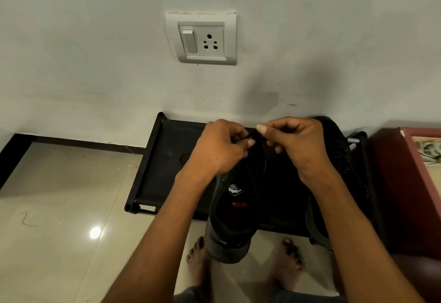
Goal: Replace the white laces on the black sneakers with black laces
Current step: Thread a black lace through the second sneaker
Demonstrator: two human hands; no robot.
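Presently, your left hand [220, 146] and right hand [294, 143] pinch a black lace [256, 135] together. The black sneaker [235, 209] overhangs the black rack [152, 159].

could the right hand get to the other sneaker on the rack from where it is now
Probably yes. The right hand is busy pinching the black lace, but the second sneaker lies just beside it on the rack, with nothing between them.

Glossy tiled floor [71, 207]; matt painted wall [95, 76]; knit sneaker [338, 150].
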